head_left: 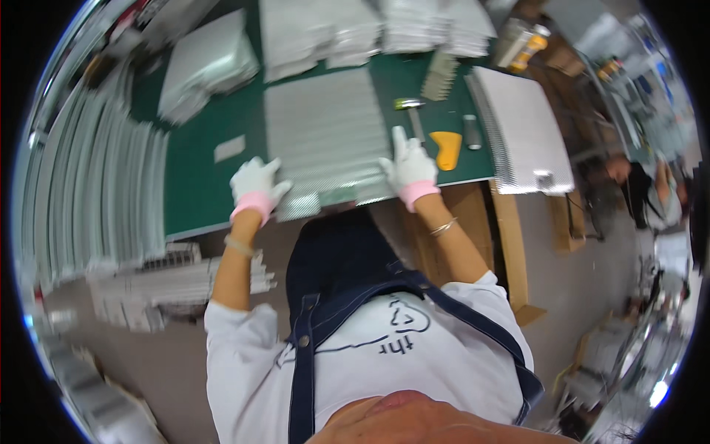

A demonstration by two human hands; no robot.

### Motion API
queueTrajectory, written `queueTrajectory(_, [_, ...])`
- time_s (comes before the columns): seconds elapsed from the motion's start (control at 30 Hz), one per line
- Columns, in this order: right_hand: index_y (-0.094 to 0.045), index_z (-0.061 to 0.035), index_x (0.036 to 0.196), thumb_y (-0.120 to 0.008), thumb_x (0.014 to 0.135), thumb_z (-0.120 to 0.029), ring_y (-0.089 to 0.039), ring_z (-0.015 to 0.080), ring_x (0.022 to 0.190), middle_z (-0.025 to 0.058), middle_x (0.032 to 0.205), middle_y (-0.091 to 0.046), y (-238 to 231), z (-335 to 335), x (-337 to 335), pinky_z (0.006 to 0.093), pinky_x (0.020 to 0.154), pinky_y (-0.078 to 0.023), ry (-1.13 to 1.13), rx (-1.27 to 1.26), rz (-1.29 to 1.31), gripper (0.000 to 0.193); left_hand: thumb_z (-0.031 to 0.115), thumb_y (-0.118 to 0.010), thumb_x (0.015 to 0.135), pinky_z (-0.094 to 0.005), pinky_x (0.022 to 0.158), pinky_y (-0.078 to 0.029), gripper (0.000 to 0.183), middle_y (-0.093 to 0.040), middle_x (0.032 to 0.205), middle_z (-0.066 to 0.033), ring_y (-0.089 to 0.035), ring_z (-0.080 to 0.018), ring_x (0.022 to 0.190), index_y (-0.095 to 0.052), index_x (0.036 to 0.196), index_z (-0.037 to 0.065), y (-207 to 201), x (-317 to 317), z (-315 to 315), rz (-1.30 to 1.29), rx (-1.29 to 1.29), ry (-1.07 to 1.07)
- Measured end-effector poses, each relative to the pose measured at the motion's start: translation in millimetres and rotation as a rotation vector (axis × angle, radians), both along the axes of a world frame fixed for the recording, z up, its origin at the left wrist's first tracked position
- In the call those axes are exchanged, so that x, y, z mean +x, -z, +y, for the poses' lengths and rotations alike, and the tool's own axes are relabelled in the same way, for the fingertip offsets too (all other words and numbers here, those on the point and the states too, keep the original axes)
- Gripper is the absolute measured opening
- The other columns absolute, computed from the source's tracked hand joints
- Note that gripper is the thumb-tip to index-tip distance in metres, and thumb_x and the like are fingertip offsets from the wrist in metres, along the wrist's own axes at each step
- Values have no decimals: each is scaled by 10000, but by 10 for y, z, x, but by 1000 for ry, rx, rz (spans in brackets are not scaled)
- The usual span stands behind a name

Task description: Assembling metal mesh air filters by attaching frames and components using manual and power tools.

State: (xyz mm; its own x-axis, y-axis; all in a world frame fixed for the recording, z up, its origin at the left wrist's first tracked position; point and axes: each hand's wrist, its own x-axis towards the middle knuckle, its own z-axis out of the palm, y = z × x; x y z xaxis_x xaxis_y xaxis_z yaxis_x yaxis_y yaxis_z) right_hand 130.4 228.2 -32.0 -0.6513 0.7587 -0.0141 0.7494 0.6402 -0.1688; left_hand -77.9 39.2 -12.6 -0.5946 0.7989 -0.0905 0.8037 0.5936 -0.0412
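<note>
A yellow scraper sits at three o'clock of my right hand; both it and my left hand press flat, open, on the silver sheet.

A green-topped workbench stands on a brown floor, with cluttered shelving at the right

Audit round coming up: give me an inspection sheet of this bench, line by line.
Surface: green cutting mat on a bench.
Job's things: silvery textured sheet lying flat under both hands.
Clutter: yellow scraper, metal-headed tool, small grey cylinder, stacks of silvery sheets around the mat.
Grippers: left hand and right hand, white-gloved, pressed flat on the sheet's near edge.
Cables: nothing seen.
Surroundings: cardboard boxes, another person at right.
</note>
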Motion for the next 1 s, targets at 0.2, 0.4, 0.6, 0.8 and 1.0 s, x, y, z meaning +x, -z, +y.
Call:
queueTrajectory(0.2, [-549, -32, 1148, -542, 858, -206, -582, 296, 1019, 166, 1081, -602, -399, 971, 336, 361, 873, -455, -3, 24, 814, 338, 330, -635, 754, -432, 778, -420, 253, -546, 957, -106, -517, -296, 939, -660, 937, 157, 191, -55, -40, 60, 220, 45])
queueTrajectory(0.4, [-619, -90, 999, -570, 791, -391, -558, 336, 919, 141, 973, -620, -973, 2460, 253, 437, 772, -464, 232, 585, 425, 370, 300, -682, 693, -436, 876, -379, 239, -569, 1046, -104, -505, -290, 1026, -671, 824, 100, 244, 39, 55, 107, 339, 77])
queueTrajectory(0.6, [-498, -59, 1207, -504, 757, -661, -510, 293, 1126, 122, 1191, -563, -1112, 3110, -368, 414, 946, -377, 456, 339, 82, 752, 269, -717, 670, -449, 962, -334, 279, -514, 1210, -129, -429, -320, 1164, -643, 833, 54, 226, 68, 77, 87, 282, 28])
queueTrajectory(0.8, [-505, -73, 1208, -631, 751, -459, -521, 270, 1103, 125, 1155, -567, -1160, 3402, -536, 395, 939, -383, 563, 286, 65, 611, 253, -743, 654, -451, 1003, -296, 506, -446, 1289, -151, -375, -337, 1220, -557, 1072, 38, 63, 103, 202, 121, 211, 39])
queueTrajectory(1.0, [-550, 25, 1156, -665, 787, -115, -608, 172, 888, 103, 1012, -634, -1281, 3804, -369, 256, 833, -471, 133, -311, 1162, 412, 249, -751, 642, -460, 1028, -270, 680, -426, 1307, -166, -351, -351, 1242, -464, 1216, 28, -235, 90, 379, 177, 131, 117])
